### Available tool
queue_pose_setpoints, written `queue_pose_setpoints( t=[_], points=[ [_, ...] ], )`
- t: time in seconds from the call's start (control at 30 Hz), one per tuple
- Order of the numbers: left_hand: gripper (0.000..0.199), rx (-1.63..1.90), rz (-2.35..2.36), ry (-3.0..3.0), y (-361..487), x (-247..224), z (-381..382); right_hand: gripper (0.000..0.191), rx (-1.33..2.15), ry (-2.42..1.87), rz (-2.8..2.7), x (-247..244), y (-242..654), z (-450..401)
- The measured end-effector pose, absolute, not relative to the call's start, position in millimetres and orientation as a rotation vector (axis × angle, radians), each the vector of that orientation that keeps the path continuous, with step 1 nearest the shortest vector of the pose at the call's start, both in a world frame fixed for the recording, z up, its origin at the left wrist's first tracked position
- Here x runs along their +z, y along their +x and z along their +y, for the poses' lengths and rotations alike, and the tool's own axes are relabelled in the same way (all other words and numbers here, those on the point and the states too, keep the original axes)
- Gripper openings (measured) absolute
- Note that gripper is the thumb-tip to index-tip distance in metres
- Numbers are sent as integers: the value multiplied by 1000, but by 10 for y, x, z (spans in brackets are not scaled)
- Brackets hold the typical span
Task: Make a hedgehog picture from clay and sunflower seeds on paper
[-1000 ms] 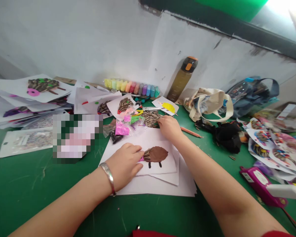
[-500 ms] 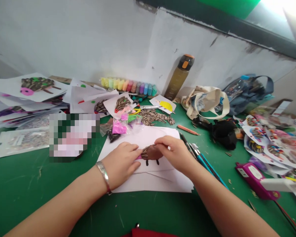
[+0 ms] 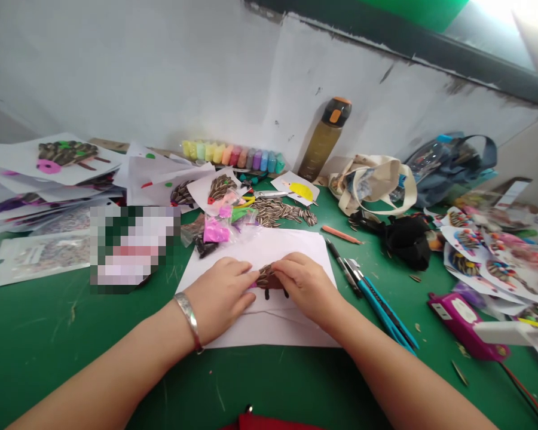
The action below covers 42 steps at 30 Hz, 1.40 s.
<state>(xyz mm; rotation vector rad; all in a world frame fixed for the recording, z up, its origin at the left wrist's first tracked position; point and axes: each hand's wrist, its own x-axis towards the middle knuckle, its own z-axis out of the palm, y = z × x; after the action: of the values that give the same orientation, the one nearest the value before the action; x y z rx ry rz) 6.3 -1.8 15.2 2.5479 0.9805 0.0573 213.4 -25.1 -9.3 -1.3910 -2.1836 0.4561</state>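
White paper sheets (image 3: 269, 329) lie stacked in front of me on the green table. On the top one is a small animal figure of brown clay (image 3: 281, 283), with black legs below and overlapping striped sunflower seeds (image 3: 264, 276) on its left part. A bit of pink shows at its left end. My left hand (image 3: 226, 294), a silver bracelet at its wrist, rests flat on the paper with its fingertips at the pink end. My right hand (image 3: 302, 286) pinches thumb and fingers together at the seeds' right edge and covers the figure's right part; what the pinch holds is hidden.
Loose sunflower seeds (image 3: 280, 210) are heaped behind the paper, beside bagged coloured clay (image 3: 216, 229). Pens and a blue tool (image 3: 381, 304) lie to the right, near a magenta glue gun-like device (image 3: 464, 325). A bottle (image 3: 325, 140) stands at the wall; finished sheets (image 3: 72, 164) pile up left.
My right hand has moved slightly left and down over the figure, its fingertips now meeting the seeds and hiding more of the brown clay. The left hand has stayed in place.
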Motion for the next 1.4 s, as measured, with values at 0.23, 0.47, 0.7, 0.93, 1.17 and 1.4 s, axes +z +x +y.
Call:
queue_pose_setpoints(
  t=[0.23,0.47,0.7,0.93,1.17,1.4],
  points=[
    [21,56,985,2547,67,150,-21,18,434,-1388,-2180,-112,2090,-244],
    [20,40,989,2561,74,162,-22,17,364,-1392,-2210,-153,2098,-214],
    [21,43,993,2572,69,139,-27,18,378,-1386,-2177,-184,2079,-220],
    [23,46,1006,2570,63,132,-26,19,415,-1351,-2165,-205,2063,-219],
    [24,47,1011,2574,69,134,-31,17,411,-1341,-2185,-209,2054,-209],
    [22,54,1015,2576,74,143,-39,13,303,-1409,-2191,-179,2160,-212]
  ],
)
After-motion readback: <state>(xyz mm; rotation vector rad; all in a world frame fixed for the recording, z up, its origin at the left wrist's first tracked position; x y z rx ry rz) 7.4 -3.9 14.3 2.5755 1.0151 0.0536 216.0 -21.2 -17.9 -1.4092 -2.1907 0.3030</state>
